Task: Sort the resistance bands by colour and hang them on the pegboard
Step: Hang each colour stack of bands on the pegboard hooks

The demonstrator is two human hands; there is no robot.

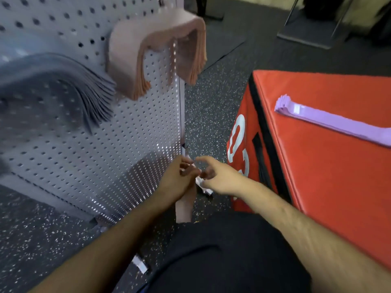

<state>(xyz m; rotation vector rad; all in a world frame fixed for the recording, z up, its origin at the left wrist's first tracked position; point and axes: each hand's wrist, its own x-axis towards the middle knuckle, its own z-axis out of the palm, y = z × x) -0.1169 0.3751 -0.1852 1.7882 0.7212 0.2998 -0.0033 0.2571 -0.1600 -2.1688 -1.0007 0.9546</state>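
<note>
A grey pegboard (135,132) stands at the left. A thick stack of pink bands (156,45) hangs over a peg near its right edge, and a stack of grey bands (69,87) hangs lower to the left. Several purple bands (330,121) lie flat on top of a red box (317,166) at the right. My left hand (177,178) grips a pink band (184,206) that dangles below it. My right hand (220,176) pinches a small white paper piece (203,185) against the left hand's fingers, low by the pegboard's edge.
The floor is dark speckled rubber (207,106). A small white label (140,264) lies on it near my left forearm. Black metal stands (306,34) are at the back right. My dark-clothed leg fills the bottom middle.
</note>
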